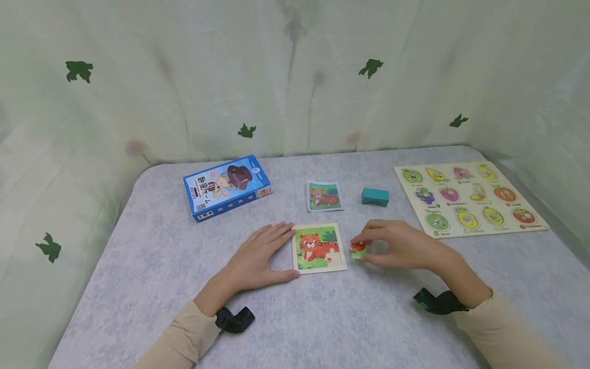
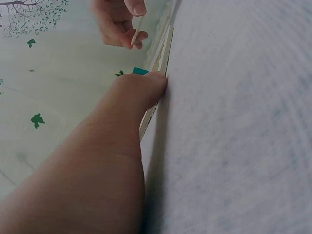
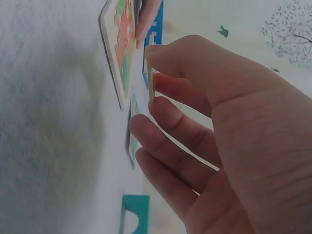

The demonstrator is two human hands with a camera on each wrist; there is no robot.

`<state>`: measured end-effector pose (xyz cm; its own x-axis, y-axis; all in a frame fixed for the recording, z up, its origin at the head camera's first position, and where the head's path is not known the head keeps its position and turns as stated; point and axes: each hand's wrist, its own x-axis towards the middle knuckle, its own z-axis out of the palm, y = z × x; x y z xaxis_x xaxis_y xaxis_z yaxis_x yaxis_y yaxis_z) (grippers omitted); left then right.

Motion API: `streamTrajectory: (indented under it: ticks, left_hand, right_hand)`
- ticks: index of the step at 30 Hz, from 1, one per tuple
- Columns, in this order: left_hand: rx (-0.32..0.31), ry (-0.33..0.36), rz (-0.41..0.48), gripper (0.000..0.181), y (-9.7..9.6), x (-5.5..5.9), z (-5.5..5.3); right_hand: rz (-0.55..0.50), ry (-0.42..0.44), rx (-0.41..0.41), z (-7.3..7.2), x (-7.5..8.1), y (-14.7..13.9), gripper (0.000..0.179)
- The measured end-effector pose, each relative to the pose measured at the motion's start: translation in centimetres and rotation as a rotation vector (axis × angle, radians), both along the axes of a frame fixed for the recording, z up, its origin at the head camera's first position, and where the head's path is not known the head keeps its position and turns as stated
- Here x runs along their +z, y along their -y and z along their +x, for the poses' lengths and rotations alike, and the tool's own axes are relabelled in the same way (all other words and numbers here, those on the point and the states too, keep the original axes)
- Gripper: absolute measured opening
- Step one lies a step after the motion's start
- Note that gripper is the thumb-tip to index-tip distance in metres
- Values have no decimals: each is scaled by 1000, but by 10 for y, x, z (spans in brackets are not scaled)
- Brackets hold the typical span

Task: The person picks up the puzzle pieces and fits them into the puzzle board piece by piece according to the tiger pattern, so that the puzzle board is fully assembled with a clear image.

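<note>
A small square tiger puzzle point(image 1: 318, 248) in a pale wooden frame lies on the table, with a bare gap at its lower right. On its left side rests the left hand point(image 1: 258, 256), fingers extended and thumb at the lower left corner. Just right of the frame, the right hand point(image 1: 401, 244) pinches a puzzle piece point(image 1: 357, 250) printed in orange and green. Seen edge-on in the right wrist view, the thin piece point(image 3: 151, 73) sits between thumb and fingers, apart from the puzzle.
Behind the puzzle lies a tiger picture card point(image 1: 324, 196). A teal arch block point(image 1: 375, 197) stands to its right. A blue game box point(image 1: 228, 187) lies at the back left, a fruit puzzle board point(image 1: 472, 200) at the right. A pale curtain point(image 1: 295, 77) hangs behind the table.
</note>
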<state>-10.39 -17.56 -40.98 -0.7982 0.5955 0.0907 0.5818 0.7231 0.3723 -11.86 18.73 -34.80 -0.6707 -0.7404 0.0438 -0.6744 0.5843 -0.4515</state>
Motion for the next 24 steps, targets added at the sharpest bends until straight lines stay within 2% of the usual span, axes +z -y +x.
streamTrajectory:
  ticks: [5, 24]
  left_hand:
    - [-2, 2, 2, 98, 1, 0, 0]
    - [-3, 3, 1, 99, 1, -2, -1]
  right_hand:
    - [-29, -20, 35, -2, -4, 11, 32]
    - [-39, -25, 42, -3, -23, 36, 37]
